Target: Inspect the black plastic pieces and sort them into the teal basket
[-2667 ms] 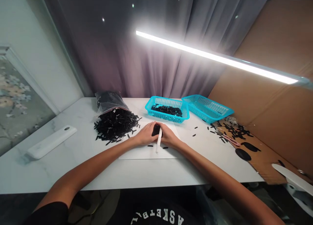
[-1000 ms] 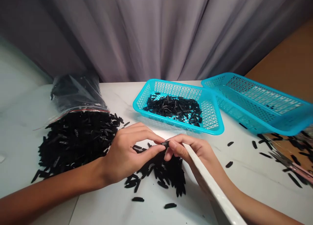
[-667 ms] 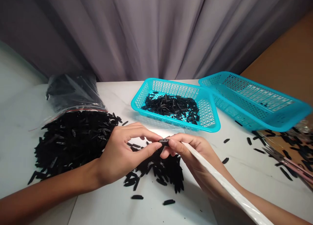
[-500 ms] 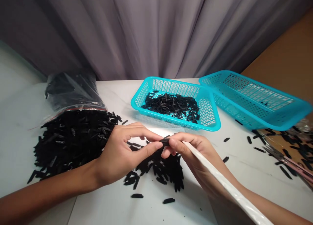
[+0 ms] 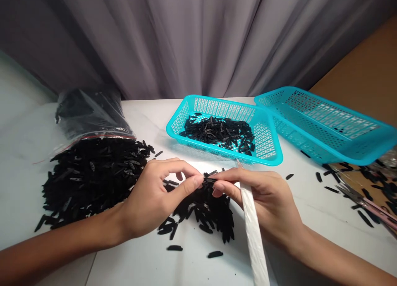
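Between the fingertips of both hands is a small, long black piece [image 5: 209, 180], held level over a loose pile of similar black pieces [image 5: 214, 211]. My left hand [image 5: 166, 193] pinches its left end with thumb and forefinger. The thumb and forefinger of my right hand [image 5: 266, 199] are closed at its right end. A long tool wrapped in white [image 5: 254, 236] also sits in my right hand, its narrow tip poking up past the fingers and its body running down toward me. What the tip looks like in detail is too small to tell.
A larger heap of black pieces [image 5: 93, 178] spills from a clear zip bag [image 5: 89, 112] at left. One blue basket [image 5: 279, 153] holds black pieces; another blue basket [image 5: 356, 155] stands to its right. Pink-handled scissors [image 5: 372, 205] lie at far right among scattered pieces.
My right hand has turned, so the white tool now points up and away, its body swung left to hang more steeply. The left hand has hardly moved.
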A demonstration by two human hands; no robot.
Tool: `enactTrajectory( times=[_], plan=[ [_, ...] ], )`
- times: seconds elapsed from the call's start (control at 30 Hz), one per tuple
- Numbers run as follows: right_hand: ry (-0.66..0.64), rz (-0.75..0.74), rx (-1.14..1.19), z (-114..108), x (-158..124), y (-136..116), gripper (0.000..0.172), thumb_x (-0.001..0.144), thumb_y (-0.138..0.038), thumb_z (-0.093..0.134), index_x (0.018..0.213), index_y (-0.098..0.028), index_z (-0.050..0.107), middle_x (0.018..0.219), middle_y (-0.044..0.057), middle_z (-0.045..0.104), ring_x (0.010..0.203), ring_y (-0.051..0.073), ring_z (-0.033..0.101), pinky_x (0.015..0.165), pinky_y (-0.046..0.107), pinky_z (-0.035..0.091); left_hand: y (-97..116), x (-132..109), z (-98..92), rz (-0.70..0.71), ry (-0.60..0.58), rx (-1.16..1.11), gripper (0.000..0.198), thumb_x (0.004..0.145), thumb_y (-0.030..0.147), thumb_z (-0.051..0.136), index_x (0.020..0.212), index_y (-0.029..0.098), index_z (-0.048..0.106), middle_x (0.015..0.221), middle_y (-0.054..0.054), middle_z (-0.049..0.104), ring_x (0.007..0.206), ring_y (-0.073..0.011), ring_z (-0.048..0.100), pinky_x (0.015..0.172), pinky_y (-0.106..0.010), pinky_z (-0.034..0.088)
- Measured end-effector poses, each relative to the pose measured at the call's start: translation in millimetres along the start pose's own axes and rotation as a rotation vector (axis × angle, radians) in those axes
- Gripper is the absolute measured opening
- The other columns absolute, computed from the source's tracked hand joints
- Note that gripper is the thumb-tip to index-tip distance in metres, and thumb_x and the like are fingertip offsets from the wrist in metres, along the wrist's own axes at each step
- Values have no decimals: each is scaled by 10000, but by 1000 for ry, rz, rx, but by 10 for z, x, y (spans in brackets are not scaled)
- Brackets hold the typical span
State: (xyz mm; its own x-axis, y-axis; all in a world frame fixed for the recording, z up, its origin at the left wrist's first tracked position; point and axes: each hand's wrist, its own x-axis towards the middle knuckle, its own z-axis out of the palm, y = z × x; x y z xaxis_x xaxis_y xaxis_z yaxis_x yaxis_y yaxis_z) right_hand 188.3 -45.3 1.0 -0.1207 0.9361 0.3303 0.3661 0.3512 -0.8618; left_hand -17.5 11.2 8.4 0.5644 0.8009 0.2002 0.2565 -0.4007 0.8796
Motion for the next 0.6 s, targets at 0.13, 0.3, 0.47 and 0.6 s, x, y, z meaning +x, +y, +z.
enactTrajectory(
  times=[0.13,0.3,0.47,0.6],
  plan=[
    [21,-150,-116,0,3,67,54,898,-148,706,919,-163,754,712,1,745,614,109,679,582,209,500,22,3,-9,-7,-13,-20,181,935,208,619,786,210,722,744,76,722,701,-53,652,692,-140,478],
    [25,-247,-173,11,-26,116,96,892,-114,698,974,-146,736,781,48,769,669,147,710,620,252,542,35,0,-11,-4,-28,-25,176,939,207,614,791,215,709,737,83,711,696,-48,646,687,-136,477],
    [12,-277,-210,1,-30,128,125,895,-103,688,988,-175,729,813,44,773,683,152,709,623,264,550,18,-18,-4,-15,-31,-12,162,937,223,627,798,222,710,747,85,715,695,-50,645,691,-146,482],
    [195,-257,-586,-241,151,115,81,914,-247,694,909,-208,764,738,54,768,594,184,667,548,318,477,-27,-9,-10,-44,13,19,102,935,263,637,933,264,739,862,79,754,796,-73,682,739,-165,507]
  ],
)
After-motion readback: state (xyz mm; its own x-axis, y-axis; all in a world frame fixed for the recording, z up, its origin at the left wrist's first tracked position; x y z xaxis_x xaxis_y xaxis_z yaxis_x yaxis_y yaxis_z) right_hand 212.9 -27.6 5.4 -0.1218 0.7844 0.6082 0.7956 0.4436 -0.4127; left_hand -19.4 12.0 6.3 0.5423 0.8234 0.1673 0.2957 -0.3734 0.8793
